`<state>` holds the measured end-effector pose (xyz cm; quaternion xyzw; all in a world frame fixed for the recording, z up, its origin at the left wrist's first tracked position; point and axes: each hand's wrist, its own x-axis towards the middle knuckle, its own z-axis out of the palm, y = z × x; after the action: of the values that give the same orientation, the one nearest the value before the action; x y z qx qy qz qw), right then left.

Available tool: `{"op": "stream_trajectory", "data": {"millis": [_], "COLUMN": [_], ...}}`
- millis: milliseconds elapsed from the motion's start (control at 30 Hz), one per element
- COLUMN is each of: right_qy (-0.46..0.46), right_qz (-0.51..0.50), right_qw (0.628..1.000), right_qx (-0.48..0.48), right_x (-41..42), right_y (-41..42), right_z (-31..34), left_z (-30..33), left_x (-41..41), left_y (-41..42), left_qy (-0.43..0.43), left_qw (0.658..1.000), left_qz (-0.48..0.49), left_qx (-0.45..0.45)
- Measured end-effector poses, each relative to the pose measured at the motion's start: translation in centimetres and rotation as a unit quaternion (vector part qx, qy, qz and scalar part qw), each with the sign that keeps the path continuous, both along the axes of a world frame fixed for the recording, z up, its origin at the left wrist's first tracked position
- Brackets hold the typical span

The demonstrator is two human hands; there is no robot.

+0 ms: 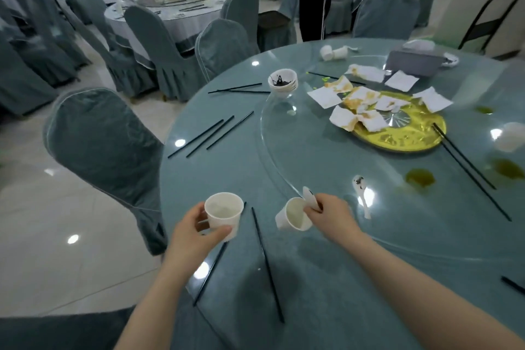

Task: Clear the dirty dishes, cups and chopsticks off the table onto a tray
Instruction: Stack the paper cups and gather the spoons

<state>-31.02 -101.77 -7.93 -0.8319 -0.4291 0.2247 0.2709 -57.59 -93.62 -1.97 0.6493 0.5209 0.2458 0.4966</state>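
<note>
Left hand (pixel 196 229) gripping upright cup (pixel 223 214); right hand (pixel 331 214) fingers pinching tilted cup (pixel 292 214) just rightward, mouth facing left cup

Head view, down over table (pixel 312 278)

Both bare forearms reach forward, each hand gripping something.

The left hand (pixel 196 229) curls thumb and fingers round an upright paper cup (pixel 224 213). The right hand (pixel 331 214), knuckles up, pinches a tilted cup (pixel 292 217) by its rim, with a small white piece between its fingers.
</note>
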Motion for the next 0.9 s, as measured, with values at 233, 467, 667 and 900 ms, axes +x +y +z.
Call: {"op": "stream_trajectory", "data": {"millis": [233,467,667,900], "right_qy": [0.021,0.072,0.111,0.073], "right_qz": [-0.084,-0.123,-0.193,-0.304], "right_qw": [0.992,0.987,0.969,0.948], "right_qx": [0.091,0.075,0.111,0.050], "right_x": [-1.5,-5.5,-7.8,-3.9], "right_y": [-7.0,-12.6,-17.1,-24.2], "right_z": [7.2,7.8,6.4,3.6], "left_z": [-1.2,-1.0,-2.1,-2.6], "left_x": [3.4,4.2,4.0,6.0], "left_y": [-3.6,-8.0,-10.6,-11.7], "left_qy": [0.044,0.064,0.037,0.038], "left_qw": [0.978,0.939,0.928,0.925], "left_qz": [-0.190,-0.308,-0.350,-0.361], "left_qx": [0.073,0.135,0.124,0.113]}}
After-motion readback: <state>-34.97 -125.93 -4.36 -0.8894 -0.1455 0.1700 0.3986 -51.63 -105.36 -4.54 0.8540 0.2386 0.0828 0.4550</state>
